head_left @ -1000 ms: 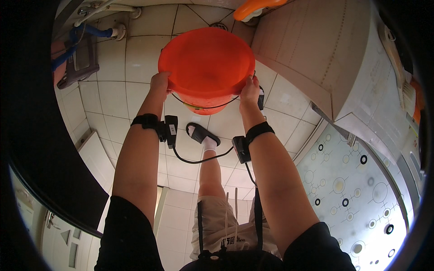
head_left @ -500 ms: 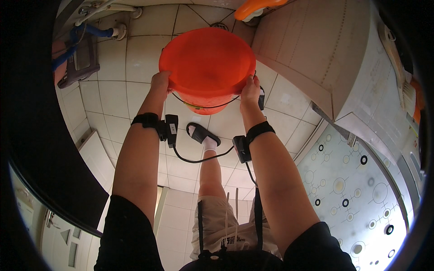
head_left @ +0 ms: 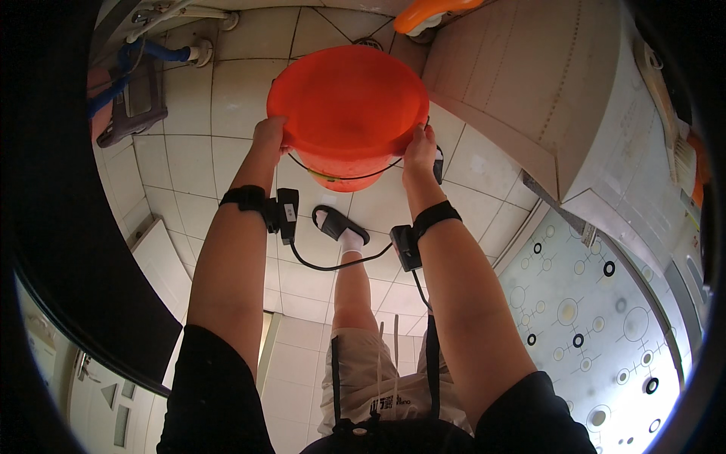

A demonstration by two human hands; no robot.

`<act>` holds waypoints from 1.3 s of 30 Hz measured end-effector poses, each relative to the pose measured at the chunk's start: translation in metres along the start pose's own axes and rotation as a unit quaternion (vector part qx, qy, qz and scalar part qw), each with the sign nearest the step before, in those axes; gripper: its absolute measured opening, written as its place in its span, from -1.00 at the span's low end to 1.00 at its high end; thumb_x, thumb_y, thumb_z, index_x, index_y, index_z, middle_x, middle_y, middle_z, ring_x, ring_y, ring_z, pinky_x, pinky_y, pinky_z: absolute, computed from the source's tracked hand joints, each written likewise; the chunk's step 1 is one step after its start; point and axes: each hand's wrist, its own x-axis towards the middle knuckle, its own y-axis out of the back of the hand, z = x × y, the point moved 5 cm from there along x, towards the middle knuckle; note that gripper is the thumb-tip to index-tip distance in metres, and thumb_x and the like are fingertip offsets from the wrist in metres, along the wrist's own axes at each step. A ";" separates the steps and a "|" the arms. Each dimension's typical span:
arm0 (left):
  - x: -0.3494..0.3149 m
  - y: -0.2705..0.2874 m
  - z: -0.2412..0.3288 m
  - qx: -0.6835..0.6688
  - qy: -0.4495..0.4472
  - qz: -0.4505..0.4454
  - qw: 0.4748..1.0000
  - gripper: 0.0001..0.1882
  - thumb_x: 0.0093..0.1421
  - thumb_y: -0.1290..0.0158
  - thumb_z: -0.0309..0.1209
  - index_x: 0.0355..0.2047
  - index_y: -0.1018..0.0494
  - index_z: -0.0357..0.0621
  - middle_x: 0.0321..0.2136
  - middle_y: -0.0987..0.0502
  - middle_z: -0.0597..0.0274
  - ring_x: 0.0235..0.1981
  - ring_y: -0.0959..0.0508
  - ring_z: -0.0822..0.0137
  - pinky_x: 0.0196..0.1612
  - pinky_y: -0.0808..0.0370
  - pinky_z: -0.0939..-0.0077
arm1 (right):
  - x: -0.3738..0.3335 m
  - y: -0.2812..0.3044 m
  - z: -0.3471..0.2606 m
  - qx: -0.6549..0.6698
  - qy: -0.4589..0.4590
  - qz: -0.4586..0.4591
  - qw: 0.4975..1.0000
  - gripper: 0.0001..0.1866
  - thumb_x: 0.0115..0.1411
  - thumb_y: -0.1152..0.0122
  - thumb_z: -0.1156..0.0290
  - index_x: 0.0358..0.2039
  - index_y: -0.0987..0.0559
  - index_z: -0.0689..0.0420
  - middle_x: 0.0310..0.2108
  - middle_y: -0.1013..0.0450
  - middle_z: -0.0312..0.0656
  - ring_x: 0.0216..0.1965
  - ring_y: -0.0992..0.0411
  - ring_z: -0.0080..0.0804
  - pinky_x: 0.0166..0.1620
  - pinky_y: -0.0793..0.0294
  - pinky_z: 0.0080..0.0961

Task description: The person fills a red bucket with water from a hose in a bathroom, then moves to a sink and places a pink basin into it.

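An orange plastic bucket (head_left: pixel 348 106) is held up above the tiled floor, its round rim tilted toward me and its thin wire handle hanging below. My left hand (head_left: pixel 268 138) grips the rim on the left side. My right hand (head_left: pixel 418 150) grips the rim on the right. Both wrists carry black straps with small black devices joined by a cable. Under the bucket I see my leg and a foot in a black sandal (head_left: pixel 338 225) with a white sock.
Cream floor tiles (head_left: pixel 189 98) lie below. A blue hose (head_left: pixel 128 64) and grey object sit at upper left. A beige tiled ledge (head_left: pixel 522 83) rises at right, an orange item (head_left: pixel 427 15) at top, a patterned panel (head_left: pixel 590 318) at lower right.
The bucket has shifted very slightly; both hands keep the same grip on its rim.
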 end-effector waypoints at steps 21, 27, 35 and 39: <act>0.007 -0.007 0.011 0.009 0.007 -0.001 1.000 -0.52 0.52 -0.32 -0.16 0.21 -0.63 -0.31 -0.11 -0.71 -0.03 -0.26 -0.75 0.05 -0.20 -0.83 -0.03 | 0.012 -0.004 0.000 0.012 0.024 0.000 1.000 -0.17 0.84 0.02 0.02 0.89 -0.13 0.20 0.82 -0.27 0.08 0.76 -0.32 0.01 0.70 -0.33 -0.21; 0.003 -0.006 0.014 0.002 0.005 0.006 1.000 -0.52 0.51 -0.33 -0.16 0.21 -0.64 -0.30 -0.09 -0.71 -0.04 -0.27 -0.74 0.04 -0.21 -0.83 -0.02 | 0.013 -0.010 0.001 0.033 0.016 -0.006 0.999 -0.16 0.84 0.05 0.01 0.90 -0.10 0.20 0.84 -0.23 0.18 0.80 -0.27 0.13 0.77 -0.24 -0.18; 0.008 -0.002 0.016 0.013 0.000 0.014 1.000 -0.49 0.53 -0.32 -0.14 0.26 -0.62 -0.30 -0.07 -0.72 -0.03 -0.25 -0.75 0.03 -0.21 -0.84 -0.02 | 0.007 -0.015 -0.004 0.029 0.011 -0.003 1.000 -0.16 0.83 0.04 0.01 0.89 -0.13 0.22 0.82 -0.25 0.22 0.77 -0.32 0.14 0.75 -0.28 -0.16; 0.006 -0.014 0.022 0.009 0.003 0.011 1.000 -0.50 0.53 -0.31 -0.15 0.26 -0.62 -0.30 -0.08 -0.72 -0.04 -0.28 -0.74 0.03 -0.23 -0.83 -0.02 | 0.014 -0.010 -0.012 0.021 0.028 -0.002 0.999 -0.18 0.84 0.06 0.01 0.88 -0.14 0.23 0.81 -0.27 0.23 0.77 -0.32 0.17 0.75 -0.29 -0.13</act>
